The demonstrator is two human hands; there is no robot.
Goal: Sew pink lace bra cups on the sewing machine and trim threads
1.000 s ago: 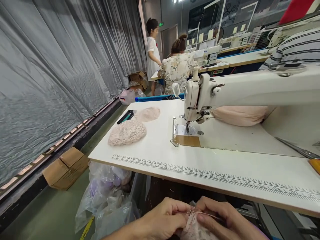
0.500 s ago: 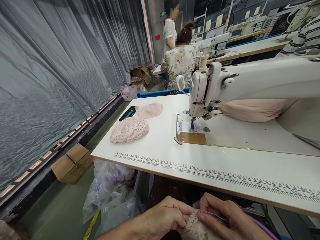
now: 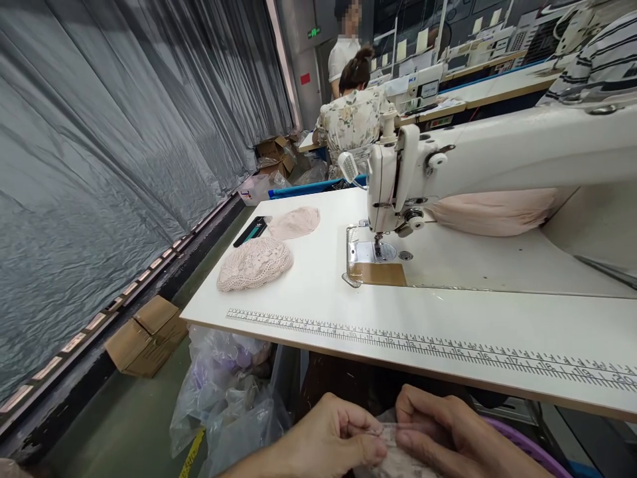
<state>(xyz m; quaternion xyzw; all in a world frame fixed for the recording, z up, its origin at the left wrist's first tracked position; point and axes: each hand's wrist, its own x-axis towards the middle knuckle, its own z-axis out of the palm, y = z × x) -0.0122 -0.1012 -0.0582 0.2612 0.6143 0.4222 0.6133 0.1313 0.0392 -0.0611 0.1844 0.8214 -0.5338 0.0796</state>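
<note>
Below the table's front edge, both hands pinch a pale pink lace fabric piece (image 3: 398, 458). My left hand (image 3: 338, 435) grips its upper edge between thumb and fingers. Close beside it, my right hand (image 3: 438, 431) has thumb and forefinger closed on the same edge. The lower part of the piece runs out of the picture. On the white table (image 3: 318, 299) at the left lie a crocheted lace piece (image 3: 255, 264) and a smooth pink fabric piece (image 3: 294, 222). A black and green flat item (image 3: 251, 231) lies by them.
A white sewing machine (image 3: 393, 179) stands on the table, with pink cloth (image 3: 492, 211) under its arm. Plastic bags (image 3: 233, 392) and a cardboard box (image 3: 144, 335) are on the floor at left. A purple basket rim (image 3: 527, 448) shows at lower right. People sit and stand behind.
My left thumb has shifted along the fabric edge, and the lace piece has turned in my fingers. The thin strand by my right hand no longer shows clearly. The view has shifted slightly.
</note>
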